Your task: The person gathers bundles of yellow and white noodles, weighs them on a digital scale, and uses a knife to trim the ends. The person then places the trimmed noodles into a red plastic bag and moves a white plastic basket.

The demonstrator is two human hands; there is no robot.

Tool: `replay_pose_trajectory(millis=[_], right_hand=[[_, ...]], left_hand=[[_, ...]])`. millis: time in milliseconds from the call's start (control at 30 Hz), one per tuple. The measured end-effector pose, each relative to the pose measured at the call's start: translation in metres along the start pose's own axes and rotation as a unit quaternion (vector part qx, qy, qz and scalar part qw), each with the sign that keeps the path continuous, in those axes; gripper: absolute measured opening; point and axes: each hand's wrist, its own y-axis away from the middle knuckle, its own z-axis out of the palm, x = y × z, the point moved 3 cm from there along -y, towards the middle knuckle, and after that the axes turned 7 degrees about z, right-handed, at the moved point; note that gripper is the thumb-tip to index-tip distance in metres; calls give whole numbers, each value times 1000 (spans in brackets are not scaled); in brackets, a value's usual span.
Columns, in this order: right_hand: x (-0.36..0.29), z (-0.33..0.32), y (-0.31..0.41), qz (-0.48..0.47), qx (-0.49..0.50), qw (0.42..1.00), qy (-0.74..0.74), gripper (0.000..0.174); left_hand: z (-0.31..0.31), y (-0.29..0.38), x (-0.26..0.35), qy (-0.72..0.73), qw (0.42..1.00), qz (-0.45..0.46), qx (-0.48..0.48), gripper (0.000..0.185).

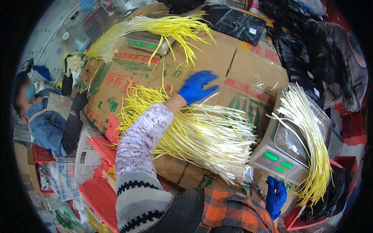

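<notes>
My left hand, in a blue glove, hovers over the cardboard-covered table with its fingers spread and nothing in them. Below its wrist lies a large heap of long yellow-and-white stalks that look like blanched chives, white ends to the right. To the right, a digital scale with lit green displays carries a bundle of the same stalks. In front of that scale is my gloved right hand, its fingers partly curled; whether it grips anything is unclear. A curved metal blade lies beside it.
Another bundle lies across a second scale at the back. A co-worker stands at the left, near a white plastic crate. Black plastic bags line the far and right edges.
</notes>
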Motion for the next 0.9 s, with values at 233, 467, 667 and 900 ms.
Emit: replay_pose_trajectory(millis=[233, 467, 667, 900], right_hand=[[-3, -4, 4, -46, 6, 999, -6, 15], [-15, -9, 3, -42, -9, 998, 34, 20], [6, -64, 0, -143, 99, 980, 93, 18], [70, -81, 53, -47, 53, 991, 111, 20]], left_hand=[[-77, 77, -80, -116, 952, -258, -115, 49], [-107, 144, -55, -137, 874, -392, -253, 73], [-125, 99, 50, -54, 994, -99, -9, 45], [-84, 77, 193, 45, 997, -1, -58, 51]])
